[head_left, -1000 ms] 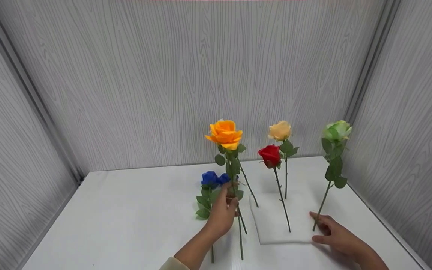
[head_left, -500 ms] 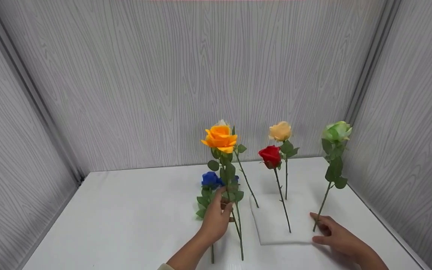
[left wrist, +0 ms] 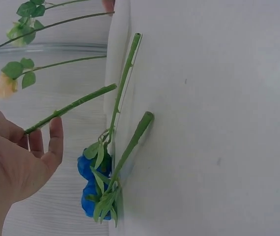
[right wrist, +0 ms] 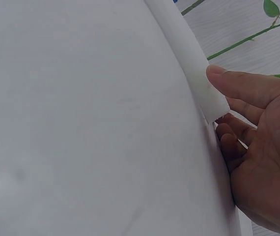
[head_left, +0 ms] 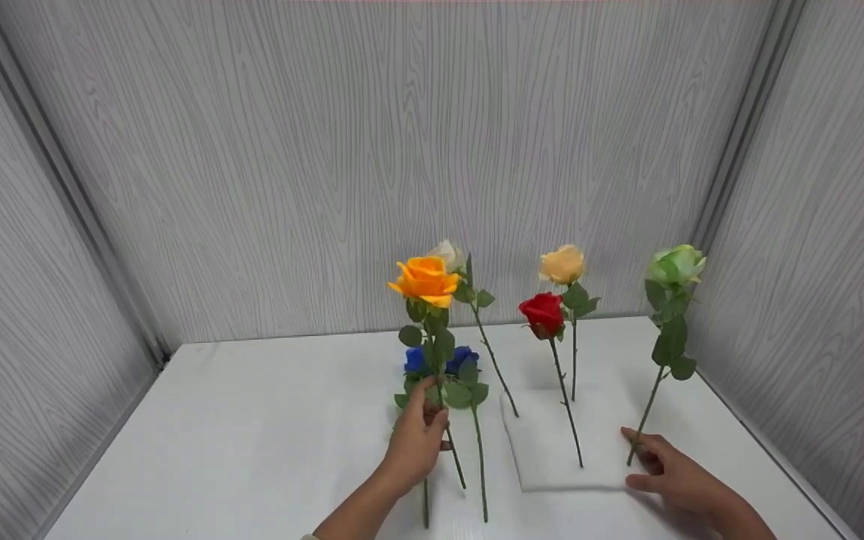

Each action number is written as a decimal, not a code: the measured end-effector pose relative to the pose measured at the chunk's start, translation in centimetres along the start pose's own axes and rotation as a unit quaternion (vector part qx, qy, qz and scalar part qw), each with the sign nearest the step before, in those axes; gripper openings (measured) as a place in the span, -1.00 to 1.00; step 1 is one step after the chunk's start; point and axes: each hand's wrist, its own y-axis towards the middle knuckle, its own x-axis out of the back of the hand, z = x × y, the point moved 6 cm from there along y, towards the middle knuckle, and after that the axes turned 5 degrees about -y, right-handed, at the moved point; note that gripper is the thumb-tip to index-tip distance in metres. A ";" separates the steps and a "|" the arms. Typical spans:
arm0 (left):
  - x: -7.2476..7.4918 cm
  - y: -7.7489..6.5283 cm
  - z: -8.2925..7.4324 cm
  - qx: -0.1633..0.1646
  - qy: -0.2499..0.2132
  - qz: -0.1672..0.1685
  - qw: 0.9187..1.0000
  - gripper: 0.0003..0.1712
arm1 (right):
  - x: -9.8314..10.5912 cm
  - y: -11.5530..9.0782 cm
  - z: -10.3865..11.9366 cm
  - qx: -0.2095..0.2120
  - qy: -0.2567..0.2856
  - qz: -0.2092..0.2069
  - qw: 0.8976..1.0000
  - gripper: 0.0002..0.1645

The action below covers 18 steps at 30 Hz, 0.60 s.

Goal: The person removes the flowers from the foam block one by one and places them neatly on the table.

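Note:
My left hand [head_left: 412,448] pinches an orange rose [head_left: 424,281] by its green stem [left wrist: 76,104], upright and slightly tilted, over the table. Its cut end hangs free, left of a white foam slab [head_left: 541,450]. Thumb and curled fingers of my right hand [head_left: 672,474] hold the slab's front right corner, also close up in the right wrist view. Standing in the slab are a red rose [head_left: 543,313], a peach rose [head_left: 562,264], a pale green rose [head_left: 676,265] and a leaning white rose [head_left: 446,256].
Two blue roses [head_left: 463,358] lie on the white table [head_left: 252,435] behind and beside my left hand, stems toward me. Grey wood-grain panels [head_left: 327,187] enclose the back and both sides. The green rose stands near the right panel.
My left hand has moved left and slightly toward me with the orange rose, uncovering more of the white rose and the right blue one. My right hand stays at the slab's corner.

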 end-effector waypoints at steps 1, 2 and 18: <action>0.1 -0.1 0.0 0.000 0.001 0.001 1.000 -0.30 | 0.0 0.0 0.0 0.002 -0.003 0.000 1.000 0.09; 0.3 -0.2 -0.1 -0.001 0.002 0.002 1.000 -0.30 | 0.0 0.1 -0.1 0.004 -0.004 0.000 1.000 0.09; 2.3 -0.5 0.7 0.010 0.018 -0.010 1.000 -0.32 | 0.0 -0.1 0.2 -0.003 -0.005 -0.006 1.000 0.09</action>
